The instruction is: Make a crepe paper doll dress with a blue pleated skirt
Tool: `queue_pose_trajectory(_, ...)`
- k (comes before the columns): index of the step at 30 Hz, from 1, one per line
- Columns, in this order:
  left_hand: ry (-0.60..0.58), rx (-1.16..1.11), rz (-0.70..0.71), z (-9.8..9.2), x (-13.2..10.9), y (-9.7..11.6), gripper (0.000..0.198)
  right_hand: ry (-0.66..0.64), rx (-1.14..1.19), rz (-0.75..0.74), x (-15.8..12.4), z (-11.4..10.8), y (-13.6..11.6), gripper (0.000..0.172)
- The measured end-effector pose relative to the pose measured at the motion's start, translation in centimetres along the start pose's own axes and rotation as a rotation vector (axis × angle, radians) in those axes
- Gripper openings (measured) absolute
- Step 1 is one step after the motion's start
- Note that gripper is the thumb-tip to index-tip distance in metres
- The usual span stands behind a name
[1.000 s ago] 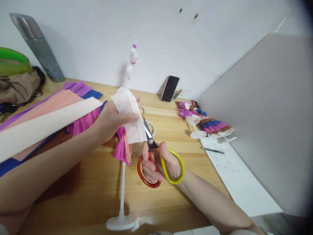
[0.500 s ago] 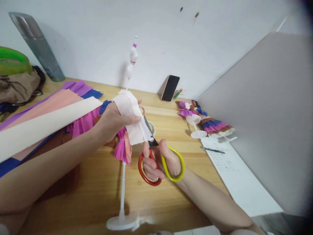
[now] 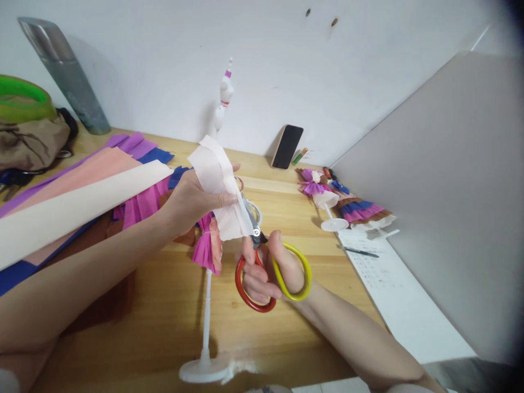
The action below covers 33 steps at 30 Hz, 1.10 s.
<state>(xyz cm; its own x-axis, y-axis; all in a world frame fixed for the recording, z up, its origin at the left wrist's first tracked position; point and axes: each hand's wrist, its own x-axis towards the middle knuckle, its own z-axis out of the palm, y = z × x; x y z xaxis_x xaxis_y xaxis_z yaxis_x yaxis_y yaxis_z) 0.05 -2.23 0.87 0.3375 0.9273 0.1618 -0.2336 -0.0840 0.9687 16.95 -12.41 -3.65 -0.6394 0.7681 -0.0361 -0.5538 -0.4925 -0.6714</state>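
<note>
My left hand (image 3: 192,194) pinches a folded piece of white crepe paper (image 3: 213,164), its thumb lying across the front. In my right hand (image 3: 262,275) are scissors (image 3: 303,275) with one red and one yellow handle loop. Their blades meet the paper's right edge, partly hidden by it. Below the paper, a magenta and peach gathered paper skirt (image 3: 203,251) sits on a white stand (image 3: 206,322) with a round base. Behind my left hand rises a small white doll-sized dress form (image 3: 224,93). A roll of tape (image 3: 256,212) shows partly behind the blades.
Long crepe paper strips (image 3: 82,204) in several colours lie at left. A bottle (image 3: 77,87) and a brown bag (image 3: 30,142) stand behind them. A phone (image 3: 287,147) leans on the wall. Small paper dresses (image 3: 360,210), a pen (image 3: 360,252) and a written sheet (image 3: 393,295) are at right.
The white paper's upper end has tipped up and slightly left. The scissors, still at its edge, have shifted slightly right in view. Both hands keep their hold.
</note>
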Motion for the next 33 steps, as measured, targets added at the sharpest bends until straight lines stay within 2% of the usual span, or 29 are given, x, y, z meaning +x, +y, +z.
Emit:
queue_pose_trajectory(7, -0.010, 0.016, 0.007, -0.37, 0.38, -0.09, 0.054, 0.000, 0.015, -0.017, 0.02, -0.03, 0.06, 0.049)
queue_pose_trajectory(11, -0.087, -0.026, -0.045, -0.82, 0.68, -0.09, 0.058, 0.025, -0.006, -0.031, 0.14, -0.02, 0.05, 0.049)
queue_pose_trajectory(17, -0.166, -0.261, -0.159, -0.68, 0.63, -0.05, 0.036, 0.085, -0.089, -0.049, 0.30, -0.05, 0.57, 0.052)
queue_pose_trajectory(26, -0.120, -0.323, -0.187, -0.45, 0.66, -0.54, 0.031, 0.091, -0.132, -0.035, 0.55, -0.27, 0.50, 0.053)
queue_pose_trajectory(33, -0.070, -0.264, -0.126, -0.63, 0.70, -0.69, 0.053, -0.003, -0.100, -0.048, 0.25, -0.23, 0.25, 0.051)
